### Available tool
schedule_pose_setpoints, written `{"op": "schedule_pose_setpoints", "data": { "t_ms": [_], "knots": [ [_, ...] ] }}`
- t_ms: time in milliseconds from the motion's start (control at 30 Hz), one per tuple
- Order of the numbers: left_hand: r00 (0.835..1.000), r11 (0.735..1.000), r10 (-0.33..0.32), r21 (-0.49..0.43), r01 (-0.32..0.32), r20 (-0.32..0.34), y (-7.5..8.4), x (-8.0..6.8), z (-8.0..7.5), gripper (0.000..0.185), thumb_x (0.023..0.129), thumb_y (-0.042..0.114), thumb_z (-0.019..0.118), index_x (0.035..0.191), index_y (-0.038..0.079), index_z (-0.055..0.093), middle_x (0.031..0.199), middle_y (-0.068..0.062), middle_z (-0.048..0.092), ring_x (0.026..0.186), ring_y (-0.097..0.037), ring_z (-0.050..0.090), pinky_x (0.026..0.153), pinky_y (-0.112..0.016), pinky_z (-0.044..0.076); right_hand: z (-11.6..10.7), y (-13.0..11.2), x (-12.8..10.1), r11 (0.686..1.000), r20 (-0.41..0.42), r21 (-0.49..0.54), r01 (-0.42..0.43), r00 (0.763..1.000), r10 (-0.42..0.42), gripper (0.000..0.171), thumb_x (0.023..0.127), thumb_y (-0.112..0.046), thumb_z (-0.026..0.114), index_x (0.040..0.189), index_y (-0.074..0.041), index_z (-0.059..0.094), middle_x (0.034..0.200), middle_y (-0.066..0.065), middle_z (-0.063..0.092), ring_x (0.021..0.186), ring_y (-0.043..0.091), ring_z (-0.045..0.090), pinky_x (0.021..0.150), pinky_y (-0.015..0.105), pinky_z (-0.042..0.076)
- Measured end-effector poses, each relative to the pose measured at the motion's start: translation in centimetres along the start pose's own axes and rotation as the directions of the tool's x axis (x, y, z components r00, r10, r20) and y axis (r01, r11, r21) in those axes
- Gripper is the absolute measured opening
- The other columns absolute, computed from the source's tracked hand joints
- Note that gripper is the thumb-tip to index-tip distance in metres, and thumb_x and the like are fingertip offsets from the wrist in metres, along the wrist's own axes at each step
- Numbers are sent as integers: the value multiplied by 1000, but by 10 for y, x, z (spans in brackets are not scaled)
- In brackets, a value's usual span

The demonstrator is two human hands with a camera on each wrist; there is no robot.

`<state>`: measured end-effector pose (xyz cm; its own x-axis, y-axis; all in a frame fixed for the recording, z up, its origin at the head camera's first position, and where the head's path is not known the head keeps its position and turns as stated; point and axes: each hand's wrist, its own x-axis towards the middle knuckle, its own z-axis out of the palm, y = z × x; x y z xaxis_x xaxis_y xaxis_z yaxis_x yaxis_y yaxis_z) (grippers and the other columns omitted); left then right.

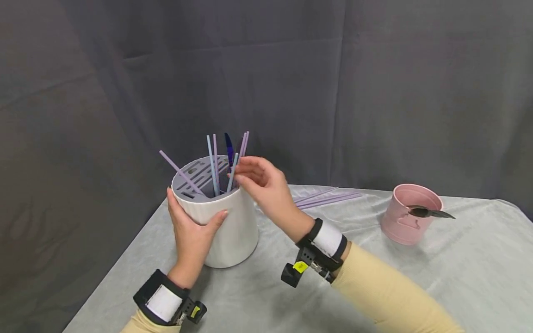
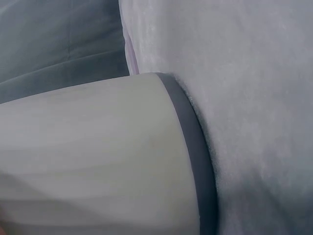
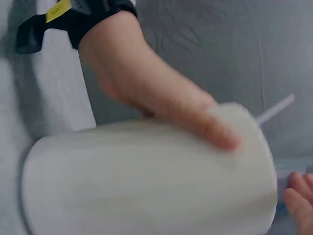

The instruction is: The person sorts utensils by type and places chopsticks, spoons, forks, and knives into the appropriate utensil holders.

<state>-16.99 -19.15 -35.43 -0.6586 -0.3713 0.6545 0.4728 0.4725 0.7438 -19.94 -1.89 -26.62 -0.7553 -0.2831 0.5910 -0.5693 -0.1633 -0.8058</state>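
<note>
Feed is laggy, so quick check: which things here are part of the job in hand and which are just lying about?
In hand:
left hand gripping the white holder
right hand pinching a blue straw
other straws standing in the holder

Lying about:
loose straws on the cloth
pink pot with a spoon on its rim

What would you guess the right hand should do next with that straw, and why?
Probably push the light blue straw straight down into the holder. The right hand pinches it at the slotted top, where it leans, while the left hand grips the holder's side.
</note>
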Motion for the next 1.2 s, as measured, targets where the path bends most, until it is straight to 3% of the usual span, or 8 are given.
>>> {"op": "schedule_pose_setpoints", "data": {
  "t_ms": [100, 200, 267, 400, 500, 700, 933, 1200],
  "knots": [
    [1000, 1000, 6, -9, -6, 2, 1, 1, 3, 128, 68, 64, 78, 153, 3, 5, 156, -19, 16, 142, -29, 19, 113, -51, 16, -26, 12, -11, 998, -106, 60, -14, 994, 20, 26, 91, 10, 57, 117, 12, 55, 106, 22, 66, 96, 21, 68, 87, 34, 52],
    [1000, 1000, 13, -8, -13, -4, 1, 3, 4, 128, 67, 65, 78, 154, 4, 6, 157, -17, 17, 142, -27, 19, 114, -50, 16, -54, 32, -20, 976, -219, 151, -158, 957, 189, 18, 92, 8, 57, 110, 8, 56, 96, 11, 68, 85, 15, 69, 81, 31, 54],
    [1000, 1000, 17, -9, -17, -9, 1, 4, 4, 127, 68, 63, 79, 154, 4, 6, 156, -16, 17, 142, -27, 19, 114, -49, 16, -74, 49, -25, 932, -294, 225, -283, 893, 342, 14, 93, 7, 55, 108, 6, 55, 88, 5, 67, 79, 12, 69, 77, 28, 55],
    [1000, 1000, 5, -3, -5, -3, 2, 4, 2, 124, 68, 44, 87, 154, 5, 6, 156, -15, 18, 141, -26, 20, 113, -50, 16, -111, 87, -34, 815, -394, 323, -481, 715, 578, 22, 95, 6, 48, 117, 9, 48, 81, 3, 63, 70, 8, 66, 70, 22, 55],
    [1000, 1000, -11, 0, 11, 6, 2, 3, 0, 123, 67, 28, 89, 154, 6, 6, 156, -15, 17, 141, -26, 20, 113, -51, 17, -130, 108, -40, 763, -423, 317, -563, 636, 645, 35, 96, 5, 45, 128, 18, 40, 78, 4, 61, 64, 7, 64, 65, 20, 54],
    [1000, 1000, -1, -17, 0, -10, 0, 0, -4, 124, 69, 45, 86, 154, 4, 6, 156, -16, 17, 140, -28, 21, 113, -52, 17, -147, 129, -38, 704, -478, 217, -676, 555, 681, 28, 95, 1, 49, 117, 19, 47, 65, 5, 58, 49, 6, 59, 51, 20, 52],
    [1000, 999, 11, -35, -11, -9, 2, 0, -7, 126, 68, 52, 85, 154, 4, 7, 156, -16, 18, 140, -29, 21, 113, -53, 16, -155, 136, -27, 568, -488, 109, -816, 454, 746, 20, 93, -4, 51, 107, 10, 46, 60, 7, 55, 42, 11, 56, 45, 26, 52],
    [1000, 1000, -12, -21, 12, 3, 2, -4, -11, 125, 68, 41, 88, 154, 5, 5, 157, -15, 15, 142, -27, 17, 114, -50, 15, -157, 137, -19, 483, -475, 30, -875, 413, 777, 16, 92, -9, 53, 100, 5, 50, 55, 9, 54, 38, 14, 55, 40, 28, 50]
  ]
}}
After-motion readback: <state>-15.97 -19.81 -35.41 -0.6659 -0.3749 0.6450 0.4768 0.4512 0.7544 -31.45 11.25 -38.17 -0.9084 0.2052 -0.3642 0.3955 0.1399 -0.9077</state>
